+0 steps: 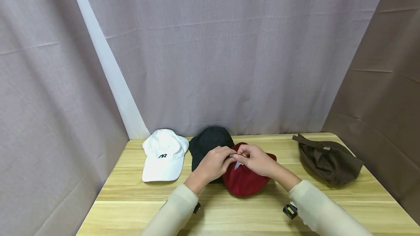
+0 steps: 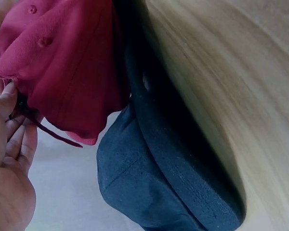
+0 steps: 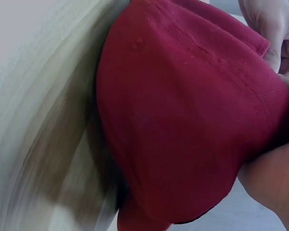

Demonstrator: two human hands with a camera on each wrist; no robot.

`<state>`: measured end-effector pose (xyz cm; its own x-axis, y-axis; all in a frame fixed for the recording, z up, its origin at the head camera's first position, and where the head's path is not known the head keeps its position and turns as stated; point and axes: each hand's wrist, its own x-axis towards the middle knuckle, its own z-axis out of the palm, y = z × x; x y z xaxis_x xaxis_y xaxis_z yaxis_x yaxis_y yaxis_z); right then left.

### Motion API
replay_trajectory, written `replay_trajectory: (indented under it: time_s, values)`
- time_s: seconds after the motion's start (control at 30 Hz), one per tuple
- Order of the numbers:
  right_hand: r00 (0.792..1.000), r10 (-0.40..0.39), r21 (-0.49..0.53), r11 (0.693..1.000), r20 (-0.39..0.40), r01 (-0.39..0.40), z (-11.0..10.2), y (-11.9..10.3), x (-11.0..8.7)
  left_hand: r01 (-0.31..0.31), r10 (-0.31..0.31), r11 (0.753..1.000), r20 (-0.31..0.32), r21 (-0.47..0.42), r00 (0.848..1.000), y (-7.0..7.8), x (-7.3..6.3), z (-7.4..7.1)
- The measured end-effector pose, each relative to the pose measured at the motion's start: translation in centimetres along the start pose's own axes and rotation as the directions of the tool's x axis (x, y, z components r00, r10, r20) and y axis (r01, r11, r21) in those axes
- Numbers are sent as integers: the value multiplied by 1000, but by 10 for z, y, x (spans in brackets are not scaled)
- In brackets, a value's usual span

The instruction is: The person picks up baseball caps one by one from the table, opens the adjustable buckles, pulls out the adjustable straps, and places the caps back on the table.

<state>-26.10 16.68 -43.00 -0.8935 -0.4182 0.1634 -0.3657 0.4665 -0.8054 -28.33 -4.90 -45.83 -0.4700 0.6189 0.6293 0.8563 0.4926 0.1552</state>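
Note:
A red baseball cap (image 1: 246, 183) stands at the middle of the table, held by both hands at its rear strap. With finger and thumb my left hand (image 1: 213, 162) pinches the strap by its small buckle, coming from the left. My right hand (image 1: 257, 161) pinches the same spot from the right, fingers bent. In the left wrist view the strap's thin loose end (image 2: 58, 135) hangs past the left fingers. The cap's crown (image 3: 183, 110) fills most of the right wrist view and partly hides the right hand's grip. Just left of it lies a black cap (image 1: 210, 139), partly behind my left hand.
A white cap (image 1: 165, 146) with a dark emblem lies at the table's left, brim toward me. A dark brown cloth hat (image 1: 328, 165) lies at the right, a strap sticking out. Grey curtains (image 1: 229, 65) close off the wooden table's (image 1: 131, 207) back and sides.

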Motion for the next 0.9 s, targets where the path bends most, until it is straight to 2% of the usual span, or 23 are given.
replay_trajectory:
  time_s: [0.33,0.67,0.9]
  values:
    - [999,-42,34,999,17,42,0,5,5,21,-21,1000,20,-3,1000,3,0,-1]
    - [999,-8,43,999,40,6,-1,5,4,76,-76,997,50,-12,996,3,-3,0]
    - [998,-4,30,1000,56,3,-3,6,4,57,-56,998,36,-37,998,1,-4,1]
